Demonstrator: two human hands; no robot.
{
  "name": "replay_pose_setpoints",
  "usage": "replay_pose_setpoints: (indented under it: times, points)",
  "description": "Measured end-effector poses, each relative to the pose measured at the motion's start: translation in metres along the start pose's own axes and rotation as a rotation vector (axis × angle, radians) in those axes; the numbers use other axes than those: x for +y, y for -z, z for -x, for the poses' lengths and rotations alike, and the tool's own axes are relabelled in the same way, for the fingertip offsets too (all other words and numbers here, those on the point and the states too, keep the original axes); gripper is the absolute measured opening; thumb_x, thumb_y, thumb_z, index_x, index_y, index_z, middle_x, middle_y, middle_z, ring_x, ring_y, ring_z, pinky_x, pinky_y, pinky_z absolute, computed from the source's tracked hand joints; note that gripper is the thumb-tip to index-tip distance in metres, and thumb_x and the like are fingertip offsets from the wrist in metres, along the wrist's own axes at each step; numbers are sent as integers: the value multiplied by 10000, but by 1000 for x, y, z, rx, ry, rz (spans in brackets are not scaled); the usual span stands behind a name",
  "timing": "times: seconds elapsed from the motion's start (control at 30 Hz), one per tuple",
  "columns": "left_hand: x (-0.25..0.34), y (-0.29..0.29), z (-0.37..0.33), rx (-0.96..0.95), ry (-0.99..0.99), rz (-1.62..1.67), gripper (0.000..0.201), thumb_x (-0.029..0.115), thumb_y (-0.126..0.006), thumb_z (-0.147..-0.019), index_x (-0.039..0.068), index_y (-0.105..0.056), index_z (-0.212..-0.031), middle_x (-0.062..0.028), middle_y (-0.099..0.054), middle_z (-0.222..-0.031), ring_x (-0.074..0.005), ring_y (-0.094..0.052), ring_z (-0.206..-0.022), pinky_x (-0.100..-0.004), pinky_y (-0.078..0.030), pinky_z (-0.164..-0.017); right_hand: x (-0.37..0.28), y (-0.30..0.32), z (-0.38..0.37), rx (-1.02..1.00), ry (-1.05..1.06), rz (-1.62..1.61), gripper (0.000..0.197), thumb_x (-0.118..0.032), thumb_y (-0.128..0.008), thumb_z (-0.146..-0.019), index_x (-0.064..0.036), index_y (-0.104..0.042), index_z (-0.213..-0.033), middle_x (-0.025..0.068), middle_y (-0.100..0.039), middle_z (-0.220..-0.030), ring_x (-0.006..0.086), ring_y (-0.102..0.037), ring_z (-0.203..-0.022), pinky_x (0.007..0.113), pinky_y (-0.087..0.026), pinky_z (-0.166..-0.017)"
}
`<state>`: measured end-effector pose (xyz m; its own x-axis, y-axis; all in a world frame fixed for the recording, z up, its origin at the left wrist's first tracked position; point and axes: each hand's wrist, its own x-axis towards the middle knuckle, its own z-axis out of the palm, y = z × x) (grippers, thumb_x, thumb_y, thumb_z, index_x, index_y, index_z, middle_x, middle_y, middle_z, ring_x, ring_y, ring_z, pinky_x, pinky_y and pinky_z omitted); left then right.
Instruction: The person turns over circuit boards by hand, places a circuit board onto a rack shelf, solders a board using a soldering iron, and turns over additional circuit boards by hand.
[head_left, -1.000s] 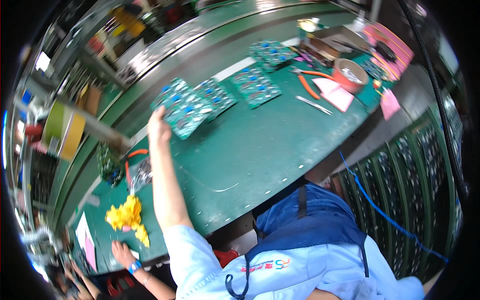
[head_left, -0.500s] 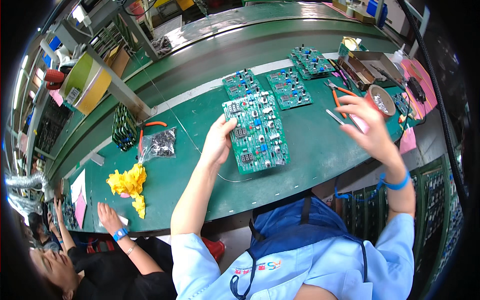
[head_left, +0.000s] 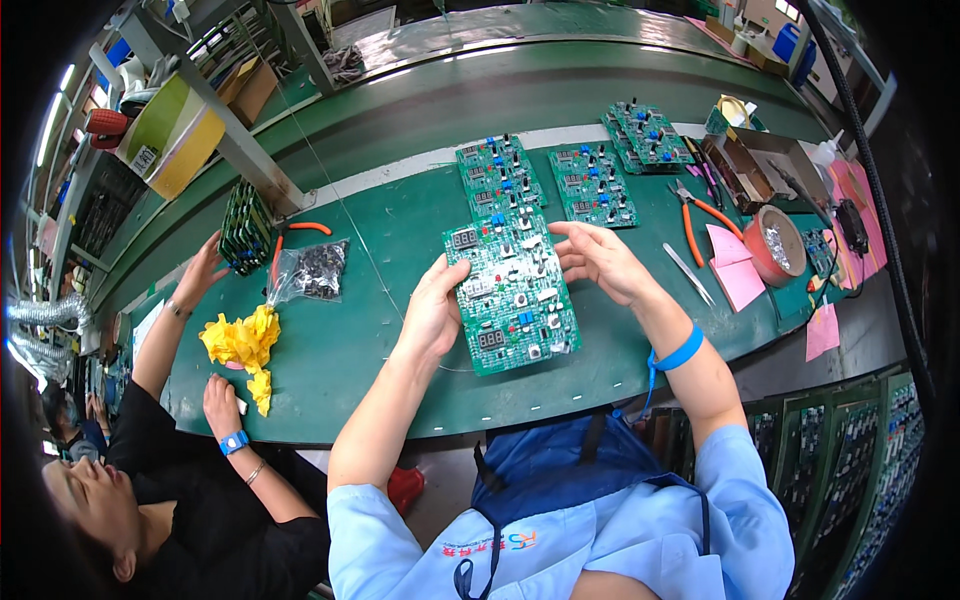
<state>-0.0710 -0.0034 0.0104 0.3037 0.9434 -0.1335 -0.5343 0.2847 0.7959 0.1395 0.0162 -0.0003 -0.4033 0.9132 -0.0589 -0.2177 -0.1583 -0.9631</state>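
A green circuit board panel (head_left: 513, 295) with three black digit displays, blue parts and knobs is held over the bench. Gripping its left edge is my left hand (head_left: 434, 312), thumb on top of the panel. My right hand (head_left: 603, 262) is at the upper right edge, fingers stretched toward it and slightly apart; whether the fingertips touch cannot be made out. Just beyond lie two more green panels, one behind (head_left: 497, 172) and one to its right (head_left: 592, 187). Farther right sits a stack of similar boards (head_left: 645, 138).
Right of my hand lie tweezers (head_left: 688, 274), orange-handled pliers (head_left: 690, 232), pink paper (head_left: 738, 280) and a round tub of metal bits (head_left: 776, 245). Leftward are a bag of black parts (head_left: 312, 270), yellow gloves (head_left: 243, 338) and upright boards (head_left: 246, 228), touched by a co-worker's hand (head_left: 203, 270).
My right hand has come left from near the tweezers to the panel's right edge. My left hand keeps its hold. The co-worker's other hand has reached the upright boards.
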Motion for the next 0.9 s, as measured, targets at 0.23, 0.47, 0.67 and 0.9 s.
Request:
replay_pose_setpoints:
  times: [0.23,0.47,0.67,0.9]
  points:
    - [-10,9,-16,-35,-139,332,373,63,-364,-801,74,-257,-1158,-87,-390,-1126,-215,-416,-1007,-389,-348,-845,17,13,-1,-219,-78,-478,493,-384,-348,-815,-14,-314,-1141,129,-462,-1046,217,-485,-924,345,-412,-756]
    - [-23,13,-16,-121,-95,240,400,223,-433,-779,70,-330,-1133,-91,-414,-1112,-234,-392,-1023,-402,-298,-864,10,12,0,-130,113,-372,423,-213,-437,-801,-34,-293,-1156,85,-437,-1087,185,-454,-971,346,-379,-813]
    - [-21,13,-14,-211,77,354,469,400,-340,-804,45,-361,-1111,-97,-444,-1087,-216,-427,-989,-374,-335,-834,8,20,1,-58,150,-354,393,-177,-390,-793,-7,-336,-1143,75,-448,-1088,159,-429,-998,303,-339,-850]
    - [-20,3,-9,-89,-9,117,352,258,-348,-831,10,-396,-1076,-87,-473,-1055,-177,-458,-964,-316,-366,-822,10,23,-2,-9,141,-272,382,-180,-359,-792,5,-358,-1126,77,-454,-1080,149,-446,-973,283,-346,-837]
